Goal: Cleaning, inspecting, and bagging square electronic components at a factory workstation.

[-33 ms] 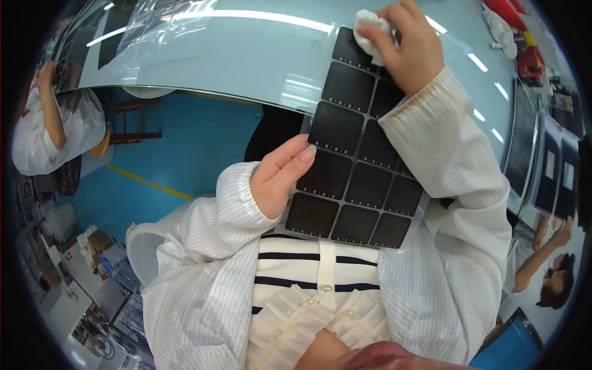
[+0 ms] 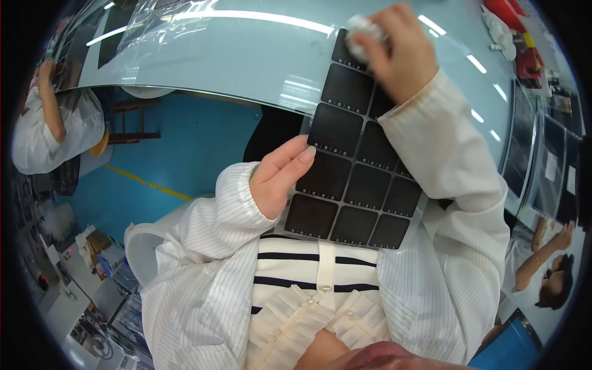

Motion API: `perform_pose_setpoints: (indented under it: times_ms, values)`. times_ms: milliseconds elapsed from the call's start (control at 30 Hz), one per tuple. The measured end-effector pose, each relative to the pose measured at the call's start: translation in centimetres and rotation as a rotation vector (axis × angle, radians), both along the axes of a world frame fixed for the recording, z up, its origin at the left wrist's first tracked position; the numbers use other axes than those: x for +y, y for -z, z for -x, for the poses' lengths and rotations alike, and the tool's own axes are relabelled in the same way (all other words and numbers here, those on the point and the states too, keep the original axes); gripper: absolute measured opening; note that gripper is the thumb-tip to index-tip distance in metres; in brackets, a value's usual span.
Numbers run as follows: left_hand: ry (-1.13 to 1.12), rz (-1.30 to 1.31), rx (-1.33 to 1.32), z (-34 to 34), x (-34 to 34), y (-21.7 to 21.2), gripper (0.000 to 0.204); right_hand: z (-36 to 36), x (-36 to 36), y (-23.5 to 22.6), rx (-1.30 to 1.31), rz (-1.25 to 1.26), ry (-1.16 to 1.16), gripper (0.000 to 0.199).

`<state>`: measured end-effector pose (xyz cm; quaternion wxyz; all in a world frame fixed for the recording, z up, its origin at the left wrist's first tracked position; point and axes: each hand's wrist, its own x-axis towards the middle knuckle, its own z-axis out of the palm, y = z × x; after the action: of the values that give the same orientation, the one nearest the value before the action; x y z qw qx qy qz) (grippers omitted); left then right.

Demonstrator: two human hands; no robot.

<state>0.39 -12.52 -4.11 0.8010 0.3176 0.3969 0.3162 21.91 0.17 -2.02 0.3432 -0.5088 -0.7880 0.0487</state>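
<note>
A clear sheet with several black rounded panels [image 2: 335, 127] in rows slants from my chest up onto the glass-topped table. My left hand [image 2: 280, 172] grips its left edge, thumb on top and fingers mostly out of sight underneath. At the far end my right hand [image 2: 404, 55], blurred by motion, has its fingers closed round a crumpled white wipe [image 2: 364, 38]. The wipe is against the top left panel. My right sleeve covers part of the sheet's right side.
The glass table [image 2: 234, 55] has clear plastic film [image 2: 163, 31] at its far left. A white bucket [image 2: 145, 250] stands by my left elbow. One co-worker [image 2: 68, 126] sits at left, another [image 2: 546, 277] at right near dark panels [image 2: 549, 179]. A wooden stool [image 2: 135, 123] is on the blue floor.
My right hand and the wipe have shifted slightly left over the top panel. My left hand stays where it was on the sheet's edge.
</note>
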Motion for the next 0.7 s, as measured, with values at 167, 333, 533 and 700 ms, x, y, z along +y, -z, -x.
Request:
perform_pose_setpoints:
  times_ms: [167, 333, 533, 700]
  values:
    - [0.0, -0.036, -0.015, 0.0, 0.0, -0.2, 0.034, 0.7, 0.2, -0.1, -0.07, -0.045, -0.052, 0.021]
    - [0.037, -0.002, -0.038, 0.2, 0.1, -0.3, 0.034, 2.4, -1.4, -1.7, -0.11, -0.07, -0.257, 0.023]
    - [-0.007, -0.085, -0.035, -0.1, -0.1, -0.4, 0.031, -0.6, -1.8, -1.7, -0.086, -0.007, -0.124, 0.02]
    - [0.013, -0.088, 0.008, -0.2, 0.1, -0.9, 0.03, -3.7, -2.9, -1.3, 0.012, 0.172, 0.123, 0.025]
